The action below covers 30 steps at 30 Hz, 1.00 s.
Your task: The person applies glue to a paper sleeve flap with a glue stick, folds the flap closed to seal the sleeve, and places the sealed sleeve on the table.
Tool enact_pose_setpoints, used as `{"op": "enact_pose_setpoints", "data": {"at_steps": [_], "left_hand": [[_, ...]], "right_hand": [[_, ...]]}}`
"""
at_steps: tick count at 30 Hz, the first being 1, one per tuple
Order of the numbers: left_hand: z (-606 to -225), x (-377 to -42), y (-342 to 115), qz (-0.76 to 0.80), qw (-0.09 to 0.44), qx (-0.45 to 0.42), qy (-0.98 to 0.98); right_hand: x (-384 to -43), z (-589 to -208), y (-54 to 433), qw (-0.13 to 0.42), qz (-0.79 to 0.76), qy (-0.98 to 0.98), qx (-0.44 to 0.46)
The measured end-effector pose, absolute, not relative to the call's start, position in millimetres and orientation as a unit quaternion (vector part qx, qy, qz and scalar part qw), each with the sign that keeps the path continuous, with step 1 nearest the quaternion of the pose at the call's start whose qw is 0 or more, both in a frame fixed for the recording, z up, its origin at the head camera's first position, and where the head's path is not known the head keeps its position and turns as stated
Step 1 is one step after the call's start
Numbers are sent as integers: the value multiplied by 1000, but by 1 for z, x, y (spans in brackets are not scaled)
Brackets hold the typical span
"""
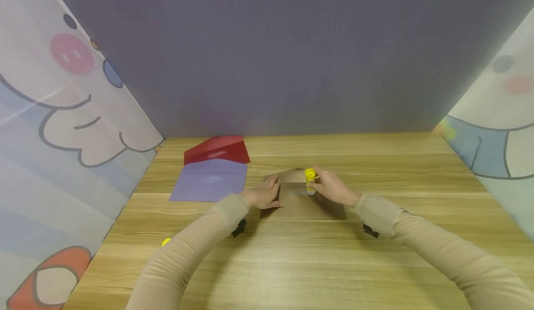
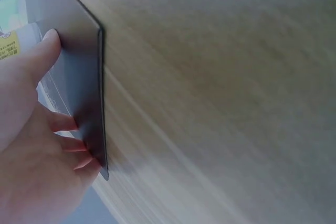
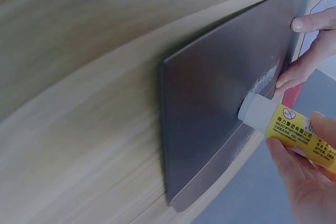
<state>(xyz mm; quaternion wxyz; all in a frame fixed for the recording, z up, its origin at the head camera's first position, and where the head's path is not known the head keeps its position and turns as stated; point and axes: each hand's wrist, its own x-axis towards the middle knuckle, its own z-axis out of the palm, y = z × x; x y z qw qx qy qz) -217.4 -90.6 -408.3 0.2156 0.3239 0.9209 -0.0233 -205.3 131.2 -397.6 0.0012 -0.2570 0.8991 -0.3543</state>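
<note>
Reaching forward past a small yellow piece (image 1: pixel 166 242) beside your left sleeve (image 1: pixel 183 249), you have both hands at a brown envelope (image 1: pixel 308 208) that lies near the middle of the table, its flap (image 1: pixel 292 176) opened away from you. The step in hand looks to be spreading glue along the fold. Your left hand (image 1: pixel 263 195) has its fingers spread and apart, gripping nothing, with thumb and fingertips resting on the envelope at its left side. Your right hand (image 1: pixel 331 187) is clamped on a yellow glue stick (image 1: pixel 310 182), whose white end points down and appears to touch the envelope just on your side of the fold. A whitish smear (image 3: pixel 264 80) shows beside that end, and another lies on the flap. The next move seems to call for light, even pressure from your right hand, while your left steadies the paper.

Under it all, the tabletop (image 1: pixel 300 263) is pale wood grain with streaks running across. Farther off to the left lies a purple envelope (image 1: pixel 210 180), its far edge meeting a red envelope (image 1: pixel 217 151) beyond. Cartoon-printed panels (image 1: pixel 25 134) flank the table on both sides, and a plain grey wall (image 1: pixel 271 60) closes the far edge.
</note>
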Motion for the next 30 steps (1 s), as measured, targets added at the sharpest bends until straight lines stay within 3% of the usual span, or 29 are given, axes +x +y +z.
{"op": "enact_pose_setpoints", "data": {"at_steps": [14, 23, 30], "left_hand": [[-413, -220, -89, -35, 209, 314, 926], [-410, -219, -88, -36, 213, 307, 927], [-408, -219, -88, -36, 216, 304, 927]], "right_hand": [[-212, -395, 101, 39, -368, 892, -260], [-214, -397, 86, 17, -331, 898, -288], [-214, -397, 95, 33, -334, 903, -267]]}}
